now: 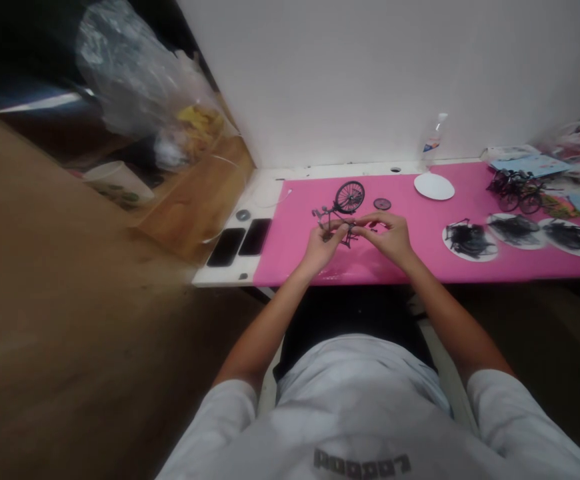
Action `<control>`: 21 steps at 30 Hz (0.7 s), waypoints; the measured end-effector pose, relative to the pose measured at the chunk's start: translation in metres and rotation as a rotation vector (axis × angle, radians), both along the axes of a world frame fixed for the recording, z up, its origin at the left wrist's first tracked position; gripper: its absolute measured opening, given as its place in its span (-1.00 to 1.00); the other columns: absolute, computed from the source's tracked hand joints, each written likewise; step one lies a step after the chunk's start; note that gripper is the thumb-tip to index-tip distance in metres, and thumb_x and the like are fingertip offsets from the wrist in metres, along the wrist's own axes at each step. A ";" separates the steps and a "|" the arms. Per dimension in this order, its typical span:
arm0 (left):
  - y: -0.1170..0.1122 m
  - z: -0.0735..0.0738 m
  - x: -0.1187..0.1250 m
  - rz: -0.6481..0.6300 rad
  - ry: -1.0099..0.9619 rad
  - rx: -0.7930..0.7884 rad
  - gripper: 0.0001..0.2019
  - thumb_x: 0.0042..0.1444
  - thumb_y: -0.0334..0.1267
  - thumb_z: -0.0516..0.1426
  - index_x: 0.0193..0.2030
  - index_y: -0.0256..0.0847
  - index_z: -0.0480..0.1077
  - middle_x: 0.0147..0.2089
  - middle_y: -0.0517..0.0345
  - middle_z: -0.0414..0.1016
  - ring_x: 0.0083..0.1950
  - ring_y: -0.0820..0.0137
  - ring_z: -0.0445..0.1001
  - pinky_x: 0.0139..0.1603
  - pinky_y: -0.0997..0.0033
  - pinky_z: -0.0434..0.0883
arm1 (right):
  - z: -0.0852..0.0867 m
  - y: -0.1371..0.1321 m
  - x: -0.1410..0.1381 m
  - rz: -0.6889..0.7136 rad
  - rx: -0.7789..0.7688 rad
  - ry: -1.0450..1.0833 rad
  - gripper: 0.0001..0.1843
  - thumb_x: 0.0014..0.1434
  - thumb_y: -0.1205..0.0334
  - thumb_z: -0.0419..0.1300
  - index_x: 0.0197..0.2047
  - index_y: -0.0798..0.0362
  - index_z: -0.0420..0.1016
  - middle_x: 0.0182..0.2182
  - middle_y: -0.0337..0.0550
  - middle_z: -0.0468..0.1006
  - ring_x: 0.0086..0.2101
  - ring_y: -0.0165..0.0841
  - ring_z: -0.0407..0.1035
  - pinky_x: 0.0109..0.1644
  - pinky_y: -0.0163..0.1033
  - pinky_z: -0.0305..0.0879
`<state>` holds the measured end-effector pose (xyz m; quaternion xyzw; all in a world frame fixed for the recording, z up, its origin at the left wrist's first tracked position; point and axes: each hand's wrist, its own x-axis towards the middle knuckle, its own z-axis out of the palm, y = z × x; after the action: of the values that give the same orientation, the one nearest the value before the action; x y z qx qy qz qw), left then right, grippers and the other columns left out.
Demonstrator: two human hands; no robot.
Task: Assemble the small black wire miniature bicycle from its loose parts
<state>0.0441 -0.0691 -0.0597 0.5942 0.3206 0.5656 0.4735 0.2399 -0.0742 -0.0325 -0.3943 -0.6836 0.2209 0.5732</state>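
Observation:
Between my two hands is a small black model bicycle, tilted, with one large spoked wheel at its far end. My left hand is closed around its frame, thumb and fingers pinching near the middle. The fingertips of my right hand pinch at the near part of the bicycle, close to the left thumb; any small part between them is too small to make out. A loose dark disc-like wheel lies on the pink table cover just beyond my right hand.
Three white plates with black parts stand on the right. A bare white plate, a bottle and several assembled model bicycles are farther back. Two dark phones lie at the left edge. A wall closes the back.

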 end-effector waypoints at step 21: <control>0.004 -0.002 -0.006 0.203 -0.082 0.042 -0.61 0.37 0.15 0.33 0.06 -0.11 0.70 0.14 -0.06 0.75 0.19 0.19 0.69 0.21 0.19 0.61 | 0.020 -0.024 -0.010 0.376 -0.267 0.175 -0.48 0.26 -0.24 0.52 0.11 -0.11 0.68 0.14 -0.04 0.75 0.23 -0.07 0.62 0.42 0.14 0.53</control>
<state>0.0383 -0.0650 -0.0614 0.5449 0.3477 0.6410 0.4140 0.2294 -0.0981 -0.0128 -0.3117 -0.6573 0.4452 0.5221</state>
